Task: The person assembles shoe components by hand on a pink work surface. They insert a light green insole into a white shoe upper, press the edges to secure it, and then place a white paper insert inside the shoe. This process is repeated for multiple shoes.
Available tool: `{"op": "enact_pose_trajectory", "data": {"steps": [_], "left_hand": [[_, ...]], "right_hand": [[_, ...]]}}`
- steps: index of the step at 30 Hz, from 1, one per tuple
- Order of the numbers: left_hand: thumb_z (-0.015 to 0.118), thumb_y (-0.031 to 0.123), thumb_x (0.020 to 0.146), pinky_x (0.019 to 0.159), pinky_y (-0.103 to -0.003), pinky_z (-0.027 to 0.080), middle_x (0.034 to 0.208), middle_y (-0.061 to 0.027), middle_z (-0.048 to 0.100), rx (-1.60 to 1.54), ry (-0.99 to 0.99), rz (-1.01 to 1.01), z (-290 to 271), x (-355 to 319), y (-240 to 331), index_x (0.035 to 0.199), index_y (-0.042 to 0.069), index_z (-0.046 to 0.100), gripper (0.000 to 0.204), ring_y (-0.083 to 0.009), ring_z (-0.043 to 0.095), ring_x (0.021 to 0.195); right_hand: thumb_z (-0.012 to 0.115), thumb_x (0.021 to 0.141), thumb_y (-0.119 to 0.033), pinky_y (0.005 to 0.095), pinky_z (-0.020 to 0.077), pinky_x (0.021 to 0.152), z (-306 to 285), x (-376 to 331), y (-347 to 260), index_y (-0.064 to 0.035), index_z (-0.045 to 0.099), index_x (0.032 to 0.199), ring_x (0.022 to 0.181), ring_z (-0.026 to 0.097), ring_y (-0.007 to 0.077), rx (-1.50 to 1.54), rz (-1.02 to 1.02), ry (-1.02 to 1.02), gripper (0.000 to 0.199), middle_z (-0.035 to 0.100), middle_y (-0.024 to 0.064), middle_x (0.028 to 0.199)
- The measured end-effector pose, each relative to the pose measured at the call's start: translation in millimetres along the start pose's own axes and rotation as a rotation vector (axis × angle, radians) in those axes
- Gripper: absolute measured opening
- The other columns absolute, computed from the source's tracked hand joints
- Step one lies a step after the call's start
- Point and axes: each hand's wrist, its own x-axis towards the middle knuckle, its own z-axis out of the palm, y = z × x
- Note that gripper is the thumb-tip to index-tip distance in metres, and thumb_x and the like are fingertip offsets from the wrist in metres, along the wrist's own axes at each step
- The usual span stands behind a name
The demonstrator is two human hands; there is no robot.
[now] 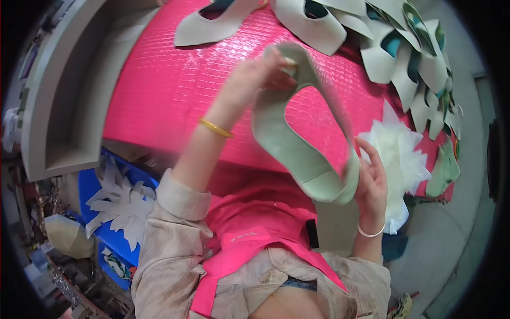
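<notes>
A pale green shoe upper [308,170] is stretched between my two hands above the pink table [175,106]. It forms a loop with a large opening, and the pink surface shows through. My left hand [268,72] is closed on its far end, with the fingertips reaching inside; motion blurs them slightly. At the near right end, my right hand [373,183] grips the rim, its index finger raised along the edge. Close to my right hand lies a pile of white, jagged-edged sheets [398,151].
White shoe uppers [313,26] line the far edge, heaped at the right [404,58]. A pale green piece [443,170] lies at the right corner. A grey trough-like frame [64,111] borders the left. Below it, a blue bin [87,186] holds white pointed cut pieces [122,204].
</notes>
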Motion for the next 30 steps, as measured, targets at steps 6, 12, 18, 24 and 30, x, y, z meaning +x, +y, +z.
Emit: {"op": "enact_pose_trajectory", "data": {"steps": [6, 12, 18, 24, 30], "left_hand": [[0.053, 0.023, 0.085, 0.102, -0.045, 0.027, 0.132, -0.0086, 0.044, 1.223, -0.164, 0.176, -6.1, -17.4, -68.2, 0.119, 0.01, 0.054, 0.036, -0.0245, 0.037, 0.125], [0.045, 0.024, 0.089, 0.105, -0.043, 0.026, 0.128, -0.0077, 0.049, 1.246, -0.033, 0.229, -11.5, -18.9, -78.8, 0.116, 0.013, 0.056, 0.031, -0.0297, 0.039, 0.123], [0.049, 0.013, 0.087, 0.108, -0.041, 0.019, 0.143, -0.0126, 0.028, 1.219, -0.004, 0.119, -26.9, -67.0, -79.5, 0.132, 0.009, 0.041, 0.046, -0.034, 0.02, 0.133], [0.049, 0.02, 0.087, 0.109, -0.045, 0.011, 0.147, -0.0097, 0.015, 1.489, 0.001, -0.019, 4.6, -99.8, -78.5, 0.139, 0.012, 0.028, 0.057, -0.0335, 0.011, 0.135], [0.049, 0.023, 0.086, 0.109, -0.045, 0.003, 0.149, -0.0091, 0.012, 1.473, 0.037, -0.11, -0.7, -103.5, -85.8, 0.141, 0.01, 0.022, 0.063, -0.03, 0.005, 0.137]], "right_hand": [[0.067, 0.071, -0.024, 0.0495, 0.0132, 0.107, 35.2, 12.3, -26.0, -0.0059, 0.034, 0.135, 0.13, 0.028, 0.0275, -1.261, -0.535, -0.247, 0.074, 0.039, 0.016, 0.133], [0.065, 0.065, -0.006, 0.0441, 0.0358, 0.093, -23.6, 17.4, -30.9, -0.003, 0.059, 0.092, 0.091, 0.055, 0.0257, -1.419, -0.307, -0.548, 0.027, 0.059, 0.0091, 0.087], [0.06, 0.067, 0.006, 0.0271, 0.0467, 0.064, -161.7, -44.1, -116.6, 0.0026, 0.058, 0.083, 0.079, 0.059, 0.0184, -1.101, -0.331, 0.132, 0.017, 0.06, 0.0114, 0.091], [0.059, 0.082, -0.015, 0.0354, 0.0455, 0.072, -396.2, -12.8, -95.4, 0.0019, 0.059, 0.097, 0.081, 0.059, 0.0317, -1.415, -0.481, 1.211, 0.023, 0.062, 0.0186, 0.091], [0.056, 0.081, -0.014, 0.0444, 0.0458, 0.07, -521.6, 7.3, 0.1, -0.0074, 0.06, 0.1, 0.082, 0.057, 0.0377, -1.558, -0.041, 1.142, 0.021, 0.06, 0.0226, 0.087]]}}
